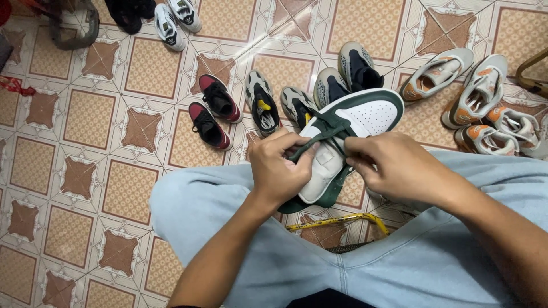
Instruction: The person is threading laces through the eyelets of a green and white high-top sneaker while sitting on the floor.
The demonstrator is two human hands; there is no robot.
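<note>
Sneaker (348, 137), green and white, lies across the person's lap between both hands, toe pointing away, over light blue jeans (297, 251). The left hand (279, 168) is clenched on a green lace (311, 142), fingers (294, 149) pinching it near the shoe's tongue while the palm rests against the sneaker's side. The right hand (394, 168) grips the other stretch of lace at the opposite edge, its fingers curled and closed on it. The lace crosses over the white tongue, pulled between the two hands.

Below the knees, part of a yellow metal frame (342, 221) shows between the legs, above the tiled floor (85, 120).

Just beyond the sneaker's toe stand two grey shoes (345, 74) with dark openings, close together. Left of them lies a black-and-white pair (277, 105) with yellow marks, and further left a red-and-black pair (212, 111), side by side. To the right, a cluster of white-and-orange shoes (476, 100) lies heaped, some touching, by the right knee.

Farthest off, at the top edge, is a white-and-black pair (177, 20), with dark footwear (130, 12) just beside it and a grey strap (74, 28) near the corner. A red object (14, 85) lies at the left edge; I cannot tell what it is.
</note>
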